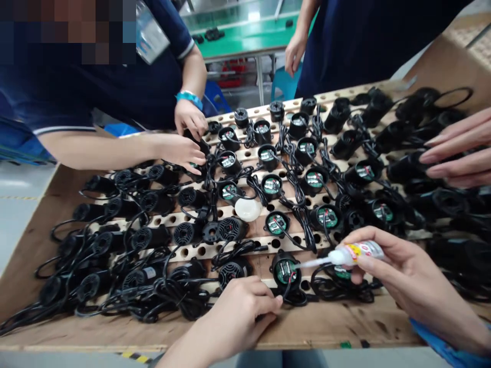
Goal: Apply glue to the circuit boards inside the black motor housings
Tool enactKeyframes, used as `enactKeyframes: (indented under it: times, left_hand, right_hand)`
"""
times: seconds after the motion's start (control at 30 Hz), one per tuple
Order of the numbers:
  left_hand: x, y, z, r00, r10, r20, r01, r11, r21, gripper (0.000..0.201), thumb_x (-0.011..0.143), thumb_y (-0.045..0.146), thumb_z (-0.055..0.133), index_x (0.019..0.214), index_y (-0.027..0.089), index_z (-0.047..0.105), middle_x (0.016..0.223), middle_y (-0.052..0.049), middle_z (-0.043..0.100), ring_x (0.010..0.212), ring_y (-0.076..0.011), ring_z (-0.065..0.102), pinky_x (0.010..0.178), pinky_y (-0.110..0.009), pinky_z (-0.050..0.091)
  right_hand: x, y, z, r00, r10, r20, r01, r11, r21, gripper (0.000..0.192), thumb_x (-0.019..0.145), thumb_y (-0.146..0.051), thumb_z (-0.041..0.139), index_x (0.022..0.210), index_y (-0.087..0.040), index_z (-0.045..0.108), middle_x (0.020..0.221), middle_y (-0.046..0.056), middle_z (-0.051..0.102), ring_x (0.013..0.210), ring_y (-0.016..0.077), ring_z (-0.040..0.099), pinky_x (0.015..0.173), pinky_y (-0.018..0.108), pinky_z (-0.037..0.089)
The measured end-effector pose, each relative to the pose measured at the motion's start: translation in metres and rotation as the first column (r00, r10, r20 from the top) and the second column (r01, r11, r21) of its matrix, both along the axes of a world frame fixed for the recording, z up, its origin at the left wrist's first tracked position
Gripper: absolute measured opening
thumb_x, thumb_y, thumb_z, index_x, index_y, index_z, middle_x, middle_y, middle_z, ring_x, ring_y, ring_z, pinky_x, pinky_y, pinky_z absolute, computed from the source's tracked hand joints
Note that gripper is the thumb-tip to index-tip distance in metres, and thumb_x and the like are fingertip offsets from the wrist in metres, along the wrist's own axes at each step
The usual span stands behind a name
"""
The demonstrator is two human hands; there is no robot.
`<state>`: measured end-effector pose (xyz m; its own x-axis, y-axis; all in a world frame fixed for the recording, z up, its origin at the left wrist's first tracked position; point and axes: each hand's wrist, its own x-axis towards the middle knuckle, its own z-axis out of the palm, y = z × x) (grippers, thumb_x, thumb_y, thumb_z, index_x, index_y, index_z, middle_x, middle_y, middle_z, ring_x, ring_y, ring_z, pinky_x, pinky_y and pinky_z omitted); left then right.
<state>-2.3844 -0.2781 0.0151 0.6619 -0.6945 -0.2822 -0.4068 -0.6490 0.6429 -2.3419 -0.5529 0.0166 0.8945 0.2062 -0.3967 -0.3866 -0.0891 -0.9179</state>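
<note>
From the head camera, the right hand (406, 286) pinches a small glue bottle (358, 253) between thumb and fingers (368, 240), closed around its body and tipped so the long white nozzle points left and slightly down. The nozzle tip sits at the green circuit board inside an open black round unit (286, 268), which stands upright in the nearest row of a perforated wooden board (333, 322); upright like that, its open face is turned up toward the nozzle.

The left hand (238, 319) lies just below and left of that unit, fingers curled loosely, fingertips at the black wire that trails off the unit's lower edge. It seems to steady the unit or hold the wire aside; whether it actually pinches the wire I cannot tell.

Beyond that unit, more open units stand in rows in the board's holes, cords looped between them. To its left lie capped units with grilled faces, tangled in cable. A loose white round cap (247, 209) rests above and left of it.

Farther off, across the board, a co-worker's two hands (187, 138) work among the units, one wrist in a blue band. Another person's fingers (458, 151) reach in from the right edge. A green bench (249, 36) shows behind.
</note>
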Motion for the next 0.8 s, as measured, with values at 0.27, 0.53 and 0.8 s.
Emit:
enactKeyframes:
  times: [0.27,0.53,0.8]
  left_hand:
    - [0.0,0.01,0.01,1.0,0.022,-0.009,-0.022,0.997,0.07,0.013,0.084,0.026,0.059,0.093,0.024,0.068,0.082,0.0,0.067,0.074,-0.0155,0.061,0.063,-0.024,0.04]
    - [-0.001,0.017,0.014,0.995,0.102,0.006,-0.102,0.987,0.126,0.026,0.079,0.025,0.063,0.105,0.027,0.066,0.094,-0.002,0.07,0.087,-0.0209,0.063,0.076,-0.028,0.046]
    - [-0.003,0.021,-0.017,0.998,0.049,0.039,-0.056,0.978,0.2,0.03,0.074,0.031,0.068,0.103,0.024,0.066,0.092,-0.003,0.071,0.084,-0.0211,0.065,0.071,-0.025,0.049]
  right_hand:
    - [0.028,0.024,0.014,0.978,-0.209,-0.005,0.203,0.94,0.275,0.042,0.071,-0.039,0.076,0.109,-0.025,0.065,0.098,0.005,0.07,0.092,0.0204,0.067,0.091,0.038,0.052]
    - [0.123,0.063,-0.009,0.815,-0.12,0.566,0.22,0.969,-0.111,0.032,0.073,-0.041,0.067,0.094,-0.019,0.061,0.088,0.006,0.068,0.079,0.0191,0.064,0.078,0.038,0.054]
    - [0.173,0.111,-0.014,0.744,0.141,0.653,0.186,0.895,-0.405,0.023,0.074,-0.031,0.059,0.092,-0.018,0.062,0.089,0.007,0.069,0.078,0.0187,0.063,0.073,0.033,0.05]
